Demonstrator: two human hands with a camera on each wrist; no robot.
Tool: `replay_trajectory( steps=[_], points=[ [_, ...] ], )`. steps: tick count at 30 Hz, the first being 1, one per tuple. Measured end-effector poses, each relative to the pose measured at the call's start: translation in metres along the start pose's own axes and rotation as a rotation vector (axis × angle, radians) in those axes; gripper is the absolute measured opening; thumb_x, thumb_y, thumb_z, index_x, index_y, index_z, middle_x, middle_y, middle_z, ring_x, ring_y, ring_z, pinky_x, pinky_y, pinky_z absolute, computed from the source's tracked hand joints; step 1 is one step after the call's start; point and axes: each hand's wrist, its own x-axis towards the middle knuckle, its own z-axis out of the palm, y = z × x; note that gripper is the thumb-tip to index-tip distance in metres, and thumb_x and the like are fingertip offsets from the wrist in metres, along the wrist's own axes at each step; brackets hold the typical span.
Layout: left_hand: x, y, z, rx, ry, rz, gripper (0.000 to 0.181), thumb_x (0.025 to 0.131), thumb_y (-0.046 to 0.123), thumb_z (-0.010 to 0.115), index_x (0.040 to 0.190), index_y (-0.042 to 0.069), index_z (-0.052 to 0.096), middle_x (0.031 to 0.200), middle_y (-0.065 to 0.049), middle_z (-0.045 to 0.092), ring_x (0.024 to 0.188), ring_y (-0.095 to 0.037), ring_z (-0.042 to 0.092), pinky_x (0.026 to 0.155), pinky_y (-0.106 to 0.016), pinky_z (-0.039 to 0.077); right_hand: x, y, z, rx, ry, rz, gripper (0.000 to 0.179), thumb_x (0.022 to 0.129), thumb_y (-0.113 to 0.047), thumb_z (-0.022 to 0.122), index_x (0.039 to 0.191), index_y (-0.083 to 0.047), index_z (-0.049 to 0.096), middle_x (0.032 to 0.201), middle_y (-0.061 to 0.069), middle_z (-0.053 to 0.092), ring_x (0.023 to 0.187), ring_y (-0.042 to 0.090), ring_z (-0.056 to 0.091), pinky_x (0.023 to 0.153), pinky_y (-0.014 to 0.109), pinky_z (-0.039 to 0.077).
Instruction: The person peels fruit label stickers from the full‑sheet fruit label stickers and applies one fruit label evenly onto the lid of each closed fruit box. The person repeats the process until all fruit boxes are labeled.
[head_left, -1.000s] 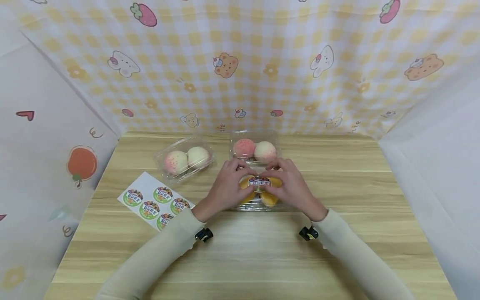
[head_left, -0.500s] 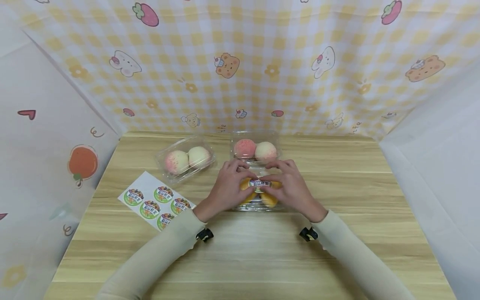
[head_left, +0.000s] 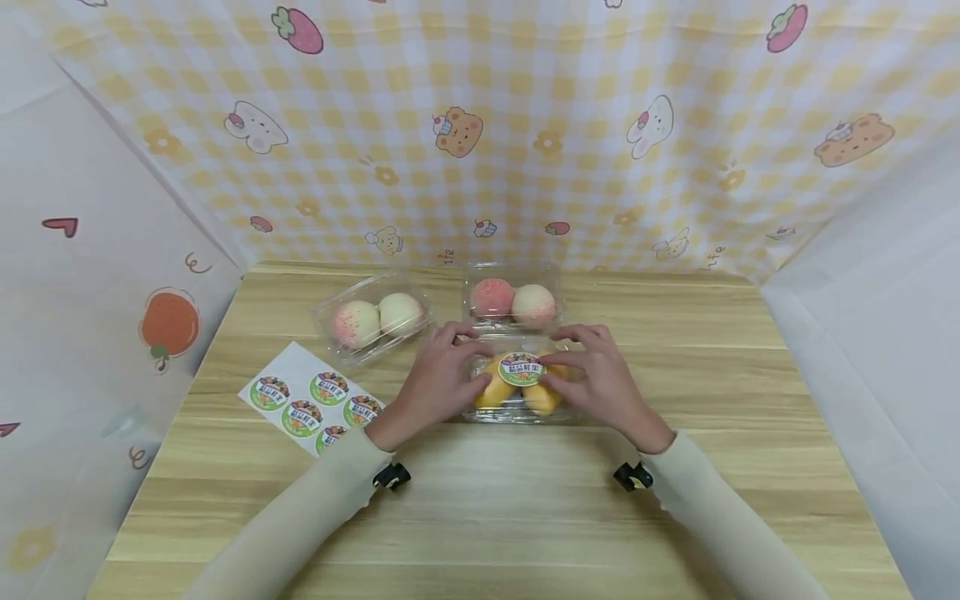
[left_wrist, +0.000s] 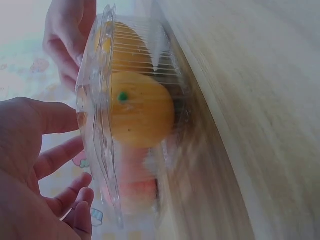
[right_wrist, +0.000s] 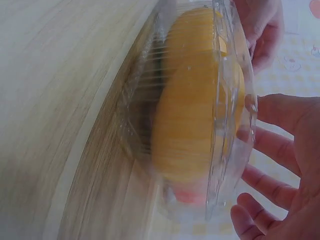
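Note:
A clear plastic clamshell box [head_left: 517,413] holding yellow fruits [head_left: 491,393] sits closed on the table. On its lid lies a round fruit label sticker [head_left: 522,369], fully visible between the two hands. My left hand [head_left: 441,375] touches the lid's left part with thumb and fingertips. On the other side, my right hand [head_left: 606,382] rests its thumb and fingertips on the lid near the sticker's right edge. In the left wrist view, the left thumb meets the lid above a yellow fruit [left_wrist: 141,112] with a green spot. The right wrist view has loosely extended right fingers against the lid.
Behind stands a clear box of peaches [head_left: 533,307]; another box of peaches [head_left: 356,324] lies tilted to the left. A white sheet [head_left: 288,360] of round stickers is partly under the left sleeve. The wooden table [head_left: 510,508] meets a checked cloth [head_left: 510,167] at the back.
The hands have spread apart from the sticker, left hand to the left and right hand to the right. The sticker, bowed between the fingers before, now lies flat on the lid.

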Motion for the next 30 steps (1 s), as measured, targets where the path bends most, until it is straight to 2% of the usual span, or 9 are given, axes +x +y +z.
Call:
replay_trajectory(
  steps=[6, 13, 19, 25, 30],
  points=[
    [-0.014, -0.006, -0.007, -0.07, 0.007, -0.045, 0.039, 0.092, 0.018, 0.088, 0.128, 0.009, 0.078, 0.135, -0.015, 0.064, 0.123, -0.034, 0.057, 0.104, -0.055, 0.047, -0.013, 0.005, -0.008, 0.039, 0.02, 0.075, 0.023, 0.089, -0.018, 0.094, 0.109, -0.008, 0.087, 0.131, 0.014, 0.071, 0.121, 0.038, 0.057, 0.099, 0.055, 0.047],
    [-0.035, -0.01, -0.015, -0.139, -0.001, -0.124, 0.053, 0.096, 0.021, 0.084, 0.144, 0.005, 0.067, 0.136, -0.012, 0.063, 0.116, -0.03, 0.065, 0.098, -0.051, 0.057, -0.033, 0.011, -0.016, 0.114, 0.054, 0.183, 0.033, 0.09, -0.017, 0.092, 0.12, -0.007, 0.082, 0.128, 0.008, 0.073, 0.117, 0.03, 0.063, 0.085, 0.048, 0.057],
    [-0.045, -0.011, -0.018, -0.151, -0.047, -0.176, 0.06, 0.096, 0.025, 0.084, 0.149, 0.006, 0.063, 0.142, -0.01, 0.063, 0.119, -0.029, 0.066, 0.097, -0.05, 0.059, -0.046, 0.016, -0.017, 0.115, 0.036, 0.185, 0.04, 0.09, -0.019, 0.092, 0.124, -0.003, 0.079, 0.128, 0.011, 0.074, 0.115, 0.033, 0.067, 0.079, 0.05, 0.06],
    [-0.049, -0.007, -0.016, -0.161, -0.115, -0.234, 0.083, 0.091, 0.038, 0.09, 0.161, 0.011, 0.054, 0.149, -0.008, 0.061, 0.124, -0.031, 0.065, 0.098, -0.053, 0.058, -0.055, 0.016, -0.016, 0.094, 0.003, 0.198, 0.048, 0.089, -0.024, 0.093, 0.129, -0.002, 0.077, 0.132, 0.013, 0.071, 0.112, 0.033, 0.069, 0.077, 0.049, 0.062],
    [-0.051, -0.004, -0.012, -0.149, -0.123, -0.248, 0.086, 0.088, 0.04, 0.094, 0.16, 0.012, 0.057, 0.148, -0.007, 0.062, 0.122, -0.03, 0.066, 0.099, -0.056, 0.057, -0.06, 0.016, -0.013, 0.086, 0.004, 0.184, 0.051, 0.087, -0.028, 0.093, 0.128, -0.002, 0.077, 0.132, 0.012, 0.07, 0.109, 0.032, 0.07, 0.076, 0.046, 0.061]
  ],
)
